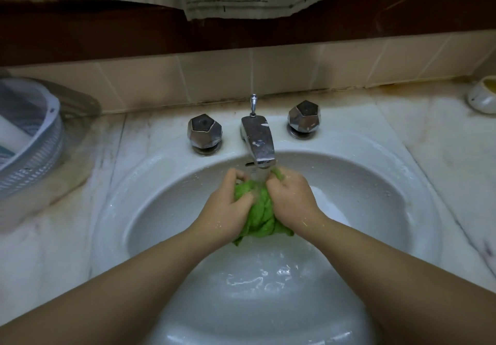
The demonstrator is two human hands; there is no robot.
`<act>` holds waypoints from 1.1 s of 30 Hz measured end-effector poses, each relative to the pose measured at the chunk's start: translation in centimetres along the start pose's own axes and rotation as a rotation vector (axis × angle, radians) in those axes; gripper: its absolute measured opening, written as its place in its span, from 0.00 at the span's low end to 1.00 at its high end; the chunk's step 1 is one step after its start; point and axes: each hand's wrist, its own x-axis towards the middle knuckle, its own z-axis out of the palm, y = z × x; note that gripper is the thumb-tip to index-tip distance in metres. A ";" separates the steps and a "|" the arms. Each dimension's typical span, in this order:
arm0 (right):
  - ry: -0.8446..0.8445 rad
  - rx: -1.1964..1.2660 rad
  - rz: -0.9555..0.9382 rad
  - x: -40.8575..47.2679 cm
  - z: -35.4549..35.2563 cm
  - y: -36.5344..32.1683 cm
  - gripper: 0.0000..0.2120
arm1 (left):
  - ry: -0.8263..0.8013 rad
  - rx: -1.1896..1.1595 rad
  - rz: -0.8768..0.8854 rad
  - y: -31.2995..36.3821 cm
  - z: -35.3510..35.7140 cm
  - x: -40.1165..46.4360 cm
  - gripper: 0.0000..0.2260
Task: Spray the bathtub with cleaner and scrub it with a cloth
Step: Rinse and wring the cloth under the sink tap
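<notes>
Both hands — left hand (228, 205), right hand (291, 197) — grip green cloth (259, 218) under tap (259, 143).

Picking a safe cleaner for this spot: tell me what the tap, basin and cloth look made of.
Tap: looks like chromed metal, mirror-shiny with white spots. Basin: likely glazed ceramic, smooth glossy white, water beading on it. Cloth: soft green fabric, possibly microfibre, bunched in wet folds.

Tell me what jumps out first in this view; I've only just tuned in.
A crumpled bright green cloth at the centre, gripped by the left hand and right hand under water running from the chrome tap. All this is over a white oval sink basin, with faceted chrome knobs either side of the tap.
</notes>
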 end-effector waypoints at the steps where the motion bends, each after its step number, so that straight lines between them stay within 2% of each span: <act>1: -0.001 0.024 0.009 -0.1 0.0 -0.1 0.13 | -0.006 0.014 0.021 0.0 0.0 -0.1 0.09; 5: -0.095 0.041 0.037 -0.2 -0.3 -0.3 0.14 | -0.086 -0.049 0.022 -0.2 -0.3 -0.6 0.12; 7: -0.220 0.142 0.090 -0.1 -0.7 -0.1 0.11 | -0.145 -0.035 0.026 -0.1 -1.0 -0.6 0.23; 8: -0.265 0.187 0.130 -0.2 -1.1 -0.1 0.10 | -0.162 -0.011 0.029 0.1 -1.4 -0.6 0.25; 12: -0.250 0.285 0.219 0.1 -2.2 0.0 0.19 | -0.101 0.004 0.040 1.0 -1.8 -0.6 0.19; 14: -0.192 0.262 0.192 0.2 -3.0 -0.1 0.19 | -0.097 0.002 0.054 1.3 -1.8 -0.7 0.18; 16: -0.098 0.158 0.145 0.0 -4.1 -0.7 0.11 | -0.085 0.021 0.063 1.6 -2.1 -1.0 0.17; 18: -0.001 -0.060 0.026 0.2 -5.4 -0.6 0.07 | -0.069 0.037 0.063 1.6 -2.6 -1.4 0.17; 21: 0.112 -0.408 -0.169 1.3 -7.1 -1.7 0.11 | -0.066 0.036 0.048 1.7 -3.5 -2.3 0.16; 24: 0.185 -0.628 -0.286 3.1 -8.8 -3.6 0.14 | -0.053 -0.005 0.007 1.9 -4.0 -2.9 0.16; 26: 0.171 -0.729 -0.308 4.7 -9.7 -4.2 0.15 | -0.033 -0.052 -0.034 2.0 -4.1 -2.8 0.16; 30: -0.003 -0.859 -0.278 7.2 -10.8 -4.7 0.19 | 0.022 -0.192 -0.136 1.7 -4.2 -1.8 0.17; 33: -0.010 -0.899 -0.280 8.0 -11.2 -5.2 0.19 | 0.017 -0.179 -0.125 1.2 -4.0 -1.4 0.17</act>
